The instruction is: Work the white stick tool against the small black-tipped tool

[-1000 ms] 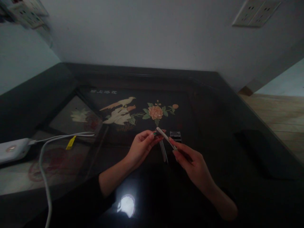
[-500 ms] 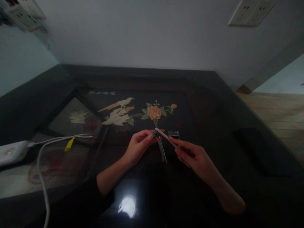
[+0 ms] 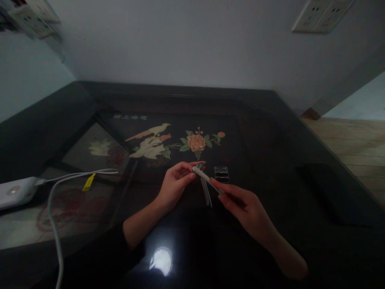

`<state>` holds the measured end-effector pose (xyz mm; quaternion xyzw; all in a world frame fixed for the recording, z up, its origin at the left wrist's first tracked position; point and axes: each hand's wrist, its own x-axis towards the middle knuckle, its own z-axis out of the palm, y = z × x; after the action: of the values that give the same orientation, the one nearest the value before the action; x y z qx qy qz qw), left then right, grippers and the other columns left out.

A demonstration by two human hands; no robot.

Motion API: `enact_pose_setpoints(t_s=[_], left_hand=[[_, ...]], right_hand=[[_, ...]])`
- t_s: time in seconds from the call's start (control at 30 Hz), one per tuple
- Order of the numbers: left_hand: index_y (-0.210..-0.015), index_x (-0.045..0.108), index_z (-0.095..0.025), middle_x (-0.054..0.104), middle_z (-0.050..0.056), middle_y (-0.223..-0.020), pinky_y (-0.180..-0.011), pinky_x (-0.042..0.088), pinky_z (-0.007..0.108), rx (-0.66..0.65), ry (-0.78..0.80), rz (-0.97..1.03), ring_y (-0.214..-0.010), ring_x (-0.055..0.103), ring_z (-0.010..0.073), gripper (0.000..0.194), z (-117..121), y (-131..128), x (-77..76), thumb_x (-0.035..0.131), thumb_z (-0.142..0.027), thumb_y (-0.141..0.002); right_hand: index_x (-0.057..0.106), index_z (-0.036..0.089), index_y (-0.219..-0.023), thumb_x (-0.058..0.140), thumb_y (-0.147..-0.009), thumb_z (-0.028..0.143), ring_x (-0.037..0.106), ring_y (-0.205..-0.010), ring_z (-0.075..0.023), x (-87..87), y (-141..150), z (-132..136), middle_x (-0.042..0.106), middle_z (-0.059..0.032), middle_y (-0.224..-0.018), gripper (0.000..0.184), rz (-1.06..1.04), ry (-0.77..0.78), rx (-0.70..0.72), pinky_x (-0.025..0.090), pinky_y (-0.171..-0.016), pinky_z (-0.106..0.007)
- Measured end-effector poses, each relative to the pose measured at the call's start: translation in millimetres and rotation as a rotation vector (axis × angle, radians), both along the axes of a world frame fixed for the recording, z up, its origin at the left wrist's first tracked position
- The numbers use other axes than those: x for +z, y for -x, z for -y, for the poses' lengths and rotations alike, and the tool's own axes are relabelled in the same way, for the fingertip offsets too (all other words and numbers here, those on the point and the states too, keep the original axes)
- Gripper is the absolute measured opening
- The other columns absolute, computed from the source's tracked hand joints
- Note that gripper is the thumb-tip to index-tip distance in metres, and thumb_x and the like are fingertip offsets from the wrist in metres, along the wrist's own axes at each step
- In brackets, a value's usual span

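Over the glossy dark table (image 3: 258,152), my left hand (image 3: 176,182) pinches a small green piece (image 3: 199,165) between thumb and fingers. What kind of thing it is cannot be made out. My right hand (image 3: 243,200) grips a slim, pale, flat bar (image 3: 204,176) by its near end. The bar's far end slants up to the left and meets the left fingertips beside the green piece. Below it shows a narrow pale strip (image 3: 206,192), either a reflection or a separate part. Just behind the right fingers lies a small clear case (image 3: 221,174) with dark compartments.
At the left lie a white device (image 3: 18,192) and a white cable (image 3: 52,216) with a yellow tag (image 3: 89,182). A dark flat object (image 3: 333,194) lies at the right. Wall sockets (image 3: 323,15) are above the table's back edge. Light reflects off the tabletop.
The bar's far end has shifted slightly left and down, lying flatter against the left fingertips. My right hand has moved a little left, exposing more of the clear case and the green piece.
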<state>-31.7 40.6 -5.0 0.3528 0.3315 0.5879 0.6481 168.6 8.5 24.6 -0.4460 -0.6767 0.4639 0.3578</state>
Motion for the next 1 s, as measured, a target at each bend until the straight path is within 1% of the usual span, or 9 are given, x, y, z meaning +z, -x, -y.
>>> enact_pose_setpoints(t_s=[0.1,0.27,0.37,0.47,0.57,0.7,0.83,0.93,1.0], left_hand=[[-0.072,0.065,-0.016,0.075,0.008,-0.1,-0.097,0.047,0.035,0.001,0.026,-0.012,-0.101,0.067,0.0222,0.022,0,0,0.4,0.084,-0.024,-0.064],[-0.07,0.064,-0.015,0.074,0.006,-0.096,-0.09,0.05,0.032,0.004,0.072,0.023,-0.088,0.069,0.0174,0.027,1,-1,0.6,0.086,-0.024,-0.059],[-0.07,0.062,-0.016,0.074,0.005,-0.094,-0.091,0.049,0.031,-0.005,0.071,0.051,-0.09,0.069,0.0177,0.028,1,-2,1.2,0.086,-0.024,-0.059],[-0.071,0.061,-0.016,0.075,0.006,-0.095,-0.094,0.047,0.033,-0.011,0.068,0.08,-0.097,0.068,0.0197,0.029,0,-2,1.4,0.086,-0.024,-0.06],[-0.072,0.061,-0.016,0.075,0.006,-0.098,-0.096,0.046,0.032,-0.014,0.075,0.1,-0.097,0.068,0.0192,0.03,0,-2,1.5,0.087,-0.025,-0.059],[-0.071,0.062,-0.016,0.076,0.004,-0.091,-0.093,0.048,0.03,-0.032,0.07,0.119,-0.094,0.069,0.0169,0.028,0,-3,2.9,0.087,-0.023,-0.06],[-0.07,0.061,-0.016,0.075,0.004,-0.091,-0.092,0.049,0.029,-0.034,0.088,0.125,-0.092,0.069,0.0161,0.029,0,-4,3.8,0.087,-0.022,-0.059],[-0.071,0.06,-0.016,0.074,0.004,-0.091,-0.089,0.05,0.029,-0.027,0.101,0.109,-0.085,0.069,0.0154,0.031,1,-4,3.3,0.087,-0.024,-0.058],[-0.071,0.059,-0.016,0.074,0.003,-0.09,-0.088,0.051,0.029,-0.024,0.099,0.094,-0.084,0.069,0.0157,0.031,1,-3,2.9,0.087,-0.025,-0.059]], right_hand=[[0.065,0.03,-0.122,0.055,-0.09,0.02,0.065,-0.112,-0.021,-3.7,-1,-2,0.068,-0.0025,-0.123,0.035,0.036,-0.069,-0.025,0.052,-0.096,-0.037],[0.066,0.027,-0.122,0.055,-0.091,0.022,0.065,-0.112,-0.0227,-10.2,-3,-6,0.068,-0.0047,-0.124,0.034,0.09,-0.114,-0.125,0.053,-0.095,-0.039],[0.065,0.029,-0.123,0.055,-0.091,0.021,0.066,-0.111,-0.0221,-11.9,-1,-3,0.068,-0.0044,-0.123,0.035,0.078,-0.124,-0.111,0.055,-0.093,-0.038],[0.064,0.03,-0.124,0.056,-0.091,0.021,0.067,-0.107,-0.0221,-11.4,3,2,0.07,-0.0042,-0.121,0.035,0.053,-0.125,-0.052,0.057,-0.089,-0.037],[0.066,0.029,-0.121,0.056,-0.089,0.019,0.068,-0.107,-0.0214,-10.8,6,5,0.07,-0.0039,-0.12,0.035,0.002,-0.108,-0.022,0.056,-0.091,-0.036],[0.067,0.029,-0.121,0.057,-0.089,0.02,0.067,-0.108,-0.0217,-13.3,7,3,0.07,-0.0036,-0.12,0.034,-0.01,-0.071,-0.067,0.055,-0.093,-0.037],[0.067,0.028,-0.121,0.058,-0.089,0.022,0.069,-0.103,-0.0216,-16.4,5,-1,0.071,-0.004,-0.119,0.034,-0.003,-0.051,-0.132,0.056,-0.091,-0.038],[0.066,0.028,-0.121,0.057,-0.089,0.022,0.07,-0.099,-0.0213,-17.9,4,-2,0.072,-0.0047,-0.117,0.034,0.008,-0.065,-0.165,0.057,-0.088,-0.038],[0.066,0.028,-0.122,0.057,-0.09,0.023,0.07,-0.096,-0.0211,-19.0,4,-2,0.072,-0.0052,-0.116,0.034,0.034,-0.096,-0.17,0.057,-0.084,-0.037]])
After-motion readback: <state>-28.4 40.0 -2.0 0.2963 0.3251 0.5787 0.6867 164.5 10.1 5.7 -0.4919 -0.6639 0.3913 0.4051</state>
